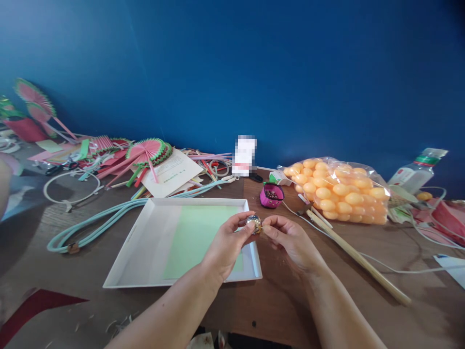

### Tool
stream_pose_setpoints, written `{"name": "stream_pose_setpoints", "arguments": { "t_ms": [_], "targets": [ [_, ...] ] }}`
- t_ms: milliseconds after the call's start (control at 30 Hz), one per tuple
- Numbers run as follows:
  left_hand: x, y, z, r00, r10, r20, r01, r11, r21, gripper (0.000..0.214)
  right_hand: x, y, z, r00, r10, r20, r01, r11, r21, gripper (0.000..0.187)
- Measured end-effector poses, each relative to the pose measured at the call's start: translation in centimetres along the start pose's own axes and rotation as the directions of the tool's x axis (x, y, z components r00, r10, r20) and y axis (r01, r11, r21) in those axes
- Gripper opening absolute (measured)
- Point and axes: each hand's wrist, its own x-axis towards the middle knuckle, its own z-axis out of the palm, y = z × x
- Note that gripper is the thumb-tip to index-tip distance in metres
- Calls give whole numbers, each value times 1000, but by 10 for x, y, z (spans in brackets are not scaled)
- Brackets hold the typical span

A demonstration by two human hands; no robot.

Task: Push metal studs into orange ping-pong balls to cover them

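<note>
- Working on a small shiny ball [253, 223] with both hands seems to be the step in hand; the finer detail is too small to tell.
- The left hand [228, 241] grips the ball between thumb and fingers; the right hand [290, 238] appears pinched at its gold-coloured edge.
- The ball is held up near the right wall of the white tray [125, 257], with the purple container [271, 200] just beyond.
- The next move probably calls for a steady left grip and small right fingertip adjustments.
- Both forearms reach forward and converge, thumbs facing each other, with the right fingers curled inward.
</note>
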Motion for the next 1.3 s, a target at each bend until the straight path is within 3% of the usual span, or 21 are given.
{"name": "stream_pose_setpoints", "arguments": {
  "t_ms": [1300],
  "targets": [
    [0, 0, 0, 1000, -7, 0, 7, 1000, -21, 37, 0, 0, 0, 1000, -29, -8, 29, 999, -46, 27]
  ]
}}
